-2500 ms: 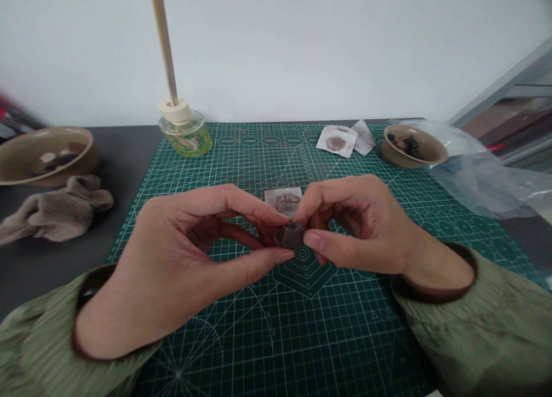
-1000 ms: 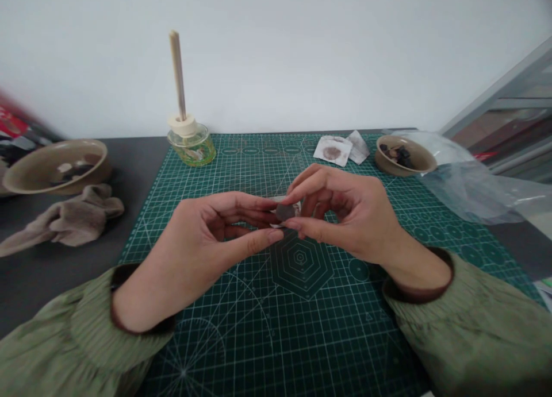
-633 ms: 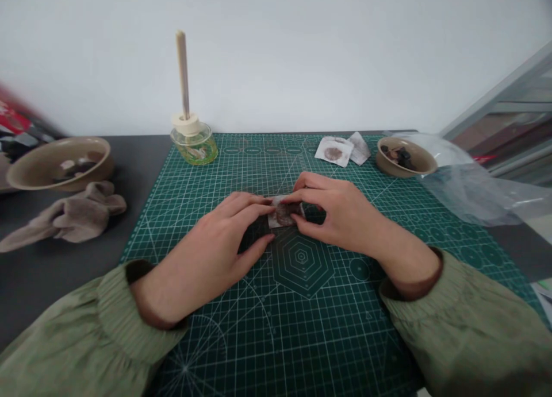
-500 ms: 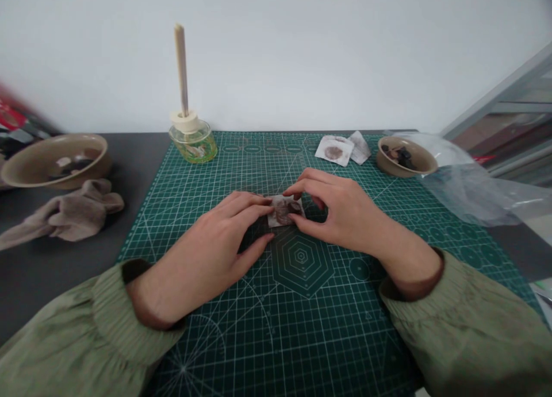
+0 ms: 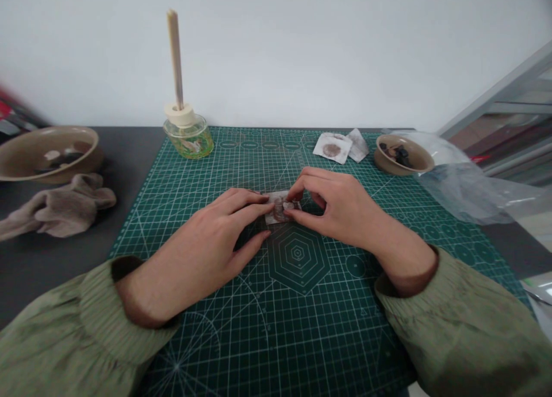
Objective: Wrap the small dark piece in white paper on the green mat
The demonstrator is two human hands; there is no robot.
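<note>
A small white square pad with a brown stain (image 5: 276, 213) lies on the green cutting mat (image 5: 297, 305) between my hands. At its left edge my left hand (image 5: 215, 230) rests its outstretched fingertips, with the thumb spread apart on the mat below. My right hand (image 5: 336, 207) pinches the pad's right part between thumb and fingertips. A pale bit shows at that pinch; whether it is a turned-up fold or a separate piece I cannot tell. Two similar pads, one with a round brown stain (image 5: 332, 148), overlap at the back of the mat.
A beige bowl (image 5: 382, 164) of dark pieces stands back right, beside a clear plastic bag (image 5: 461, 193). On the left are a larger beige bowl (image 5: 26, 144) and a crumpled brown cloth (image 5: 71, 207). A reed diffuser bottle (image 5: 190, 138) stands at the back left.
The right fingertips have shifted slightly left over the pad, and a pale bit now shows at the pinch where it looked dark brown. My left hand stays at the pad's left edge.
</note>
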